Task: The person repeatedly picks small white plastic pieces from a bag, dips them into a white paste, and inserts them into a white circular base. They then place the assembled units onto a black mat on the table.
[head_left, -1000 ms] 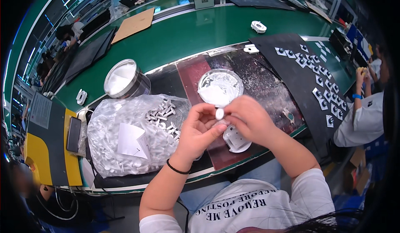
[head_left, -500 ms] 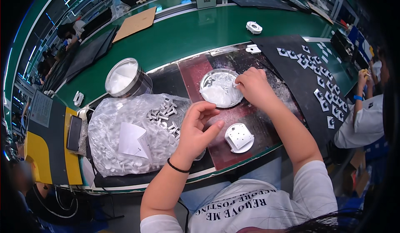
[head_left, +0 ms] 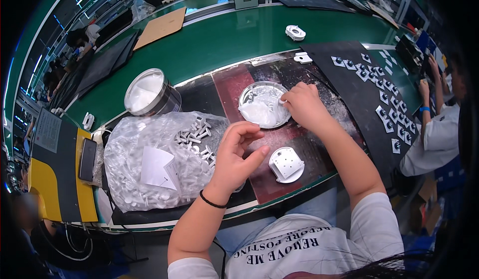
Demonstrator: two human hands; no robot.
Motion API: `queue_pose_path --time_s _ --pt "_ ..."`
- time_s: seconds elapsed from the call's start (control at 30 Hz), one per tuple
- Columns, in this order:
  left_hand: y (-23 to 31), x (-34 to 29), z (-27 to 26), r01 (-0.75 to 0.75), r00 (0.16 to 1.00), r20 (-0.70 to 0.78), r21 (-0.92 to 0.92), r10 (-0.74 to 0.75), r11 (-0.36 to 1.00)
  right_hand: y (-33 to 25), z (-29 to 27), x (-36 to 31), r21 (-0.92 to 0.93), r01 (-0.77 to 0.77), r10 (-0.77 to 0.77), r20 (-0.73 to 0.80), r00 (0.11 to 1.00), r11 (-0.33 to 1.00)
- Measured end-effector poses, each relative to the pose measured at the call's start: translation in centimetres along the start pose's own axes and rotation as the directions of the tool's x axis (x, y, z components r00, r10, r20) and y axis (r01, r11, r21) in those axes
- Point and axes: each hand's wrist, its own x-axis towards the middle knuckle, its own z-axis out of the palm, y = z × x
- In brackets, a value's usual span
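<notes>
Closest in, a white plate [head_left: 286, 164] lies on the surface [head_left: 262, 185], between three and four o'clock from the left hand [head_left: 240, 152], whose thumb and fingers curve wide apart! At nine o'clock sits the clear bag [head_left: 128, 154] of white pegs [head_left: 194, 135]. Up at one o'clock, the right hand [head_left: 303, 103] bunches its fingers narrow at the shallow dish [head_left: 243, 97] of white stuff; whether they grip anything, can't tell. Farther, at ten o'clock, stands a tin [head_left: 168, 101].
</notes>
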Motion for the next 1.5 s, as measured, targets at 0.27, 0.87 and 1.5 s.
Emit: queue_pose_path --time_s 0.27,0.87,1.5 --pt "0.0 0.0 -0.1 0.009 1.0 0.002 -0.018 -0.009 1.0 -0.1 0.0 0.0 -0.039 0.003 -0.001 0.039 0.999 0.999" --pt "0.9 -0.2 -0.3 -0.134 0.982 0.176 0.407 0.066 0.904 -2.5 -4.1 -4.6 0.81 -0.422 0.273 0.332 0.903 0.408" --pt "-0.5 -1.3 1.6 -0.362 0.914 0.398 0.724 0.074 0.587 -4.4 -2.8 -7.8 0.849 -0.282 0.079 0.277 0.958 0.446"
